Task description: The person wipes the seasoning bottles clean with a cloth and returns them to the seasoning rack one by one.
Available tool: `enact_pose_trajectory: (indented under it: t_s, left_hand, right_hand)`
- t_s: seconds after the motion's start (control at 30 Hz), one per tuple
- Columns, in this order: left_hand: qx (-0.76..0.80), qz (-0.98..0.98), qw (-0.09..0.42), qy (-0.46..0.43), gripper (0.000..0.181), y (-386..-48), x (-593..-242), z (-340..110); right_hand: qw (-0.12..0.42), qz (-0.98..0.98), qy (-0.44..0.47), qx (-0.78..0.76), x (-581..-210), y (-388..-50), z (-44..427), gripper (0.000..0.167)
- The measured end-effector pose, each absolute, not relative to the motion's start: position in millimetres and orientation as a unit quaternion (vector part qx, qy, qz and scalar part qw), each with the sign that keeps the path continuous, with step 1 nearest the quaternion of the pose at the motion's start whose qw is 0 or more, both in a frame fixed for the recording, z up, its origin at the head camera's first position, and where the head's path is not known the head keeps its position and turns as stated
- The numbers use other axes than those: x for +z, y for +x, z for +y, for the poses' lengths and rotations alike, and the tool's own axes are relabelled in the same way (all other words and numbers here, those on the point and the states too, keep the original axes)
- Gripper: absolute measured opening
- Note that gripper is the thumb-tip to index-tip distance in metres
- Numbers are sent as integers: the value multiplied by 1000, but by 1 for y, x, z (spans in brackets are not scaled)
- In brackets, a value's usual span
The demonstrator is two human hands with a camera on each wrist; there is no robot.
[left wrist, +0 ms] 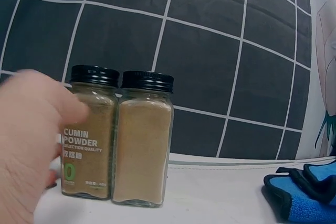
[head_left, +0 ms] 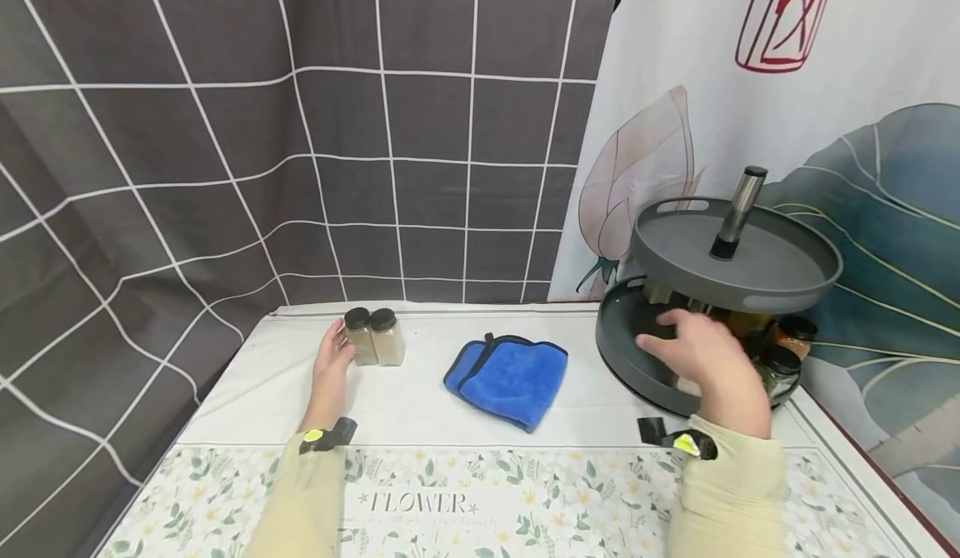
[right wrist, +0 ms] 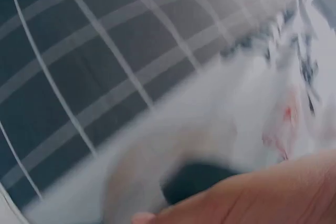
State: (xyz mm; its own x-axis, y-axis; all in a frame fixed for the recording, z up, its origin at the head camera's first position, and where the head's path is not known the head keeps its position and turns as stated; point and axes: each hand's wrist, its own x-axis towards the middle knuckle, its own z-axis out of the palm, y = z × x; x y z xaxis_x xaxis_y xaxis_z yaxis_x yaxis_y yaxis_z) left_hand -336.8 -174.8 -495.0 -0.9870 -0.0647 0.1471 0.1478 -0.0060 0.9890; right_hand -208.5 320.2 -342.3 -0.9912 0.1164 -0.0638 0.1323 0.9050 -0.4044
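Two square glass spice jars with black lids stand side by side on the white tabletop: a cumin powder jar [left wrist: 86, 145] and a jar of paler powder [left wrist: 143, 150]. My left hand [head_left: 330, 366] is beside the cumin jar, fingers loosely extended along its left side; whether they touch it is unclear. On the right, my right hand [head_left: 708, 362] reaches over the lower tray [head_left: 630, 350] of a grey two-tier rack, thumb and forefinger spread apart. Nothing shows between them. Motion blurs the right wrist view, where the hand [right wrist: 262, 195] fills the lower right.
A folded blue cloth [head_left: 513, 379] lies mid-table. The rack's upper tray [head_left: 780, 262], with a metal post [head_left: 742, 208], overhangs the lower one. Several jars, among them a dark-lidded jar [head_left: 780, 366], stand at its right. A grey grid curtain [head_left: 427, 125] hangs behind.
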Motion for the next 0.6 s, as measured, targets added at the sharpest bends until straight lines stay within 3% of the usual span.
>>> enact_pose_trajectory:
  t_s: [0.2,0.47,0.6]
  left_hand:
    - [-653,-755,47,-34,73,-344,-496,-174]
    - [-569,-820,47,26,70,-341,-500,-178]
    - [-568,-818,65,55,67,-336,-500,-180]
  right_hand:
    - [33,978,-51,-201,-355,-228,242,61]
    - [61,987,-95,-113,-414,-241,150,83]
    - [33,995,-81,-49,-440,-241,131,83]
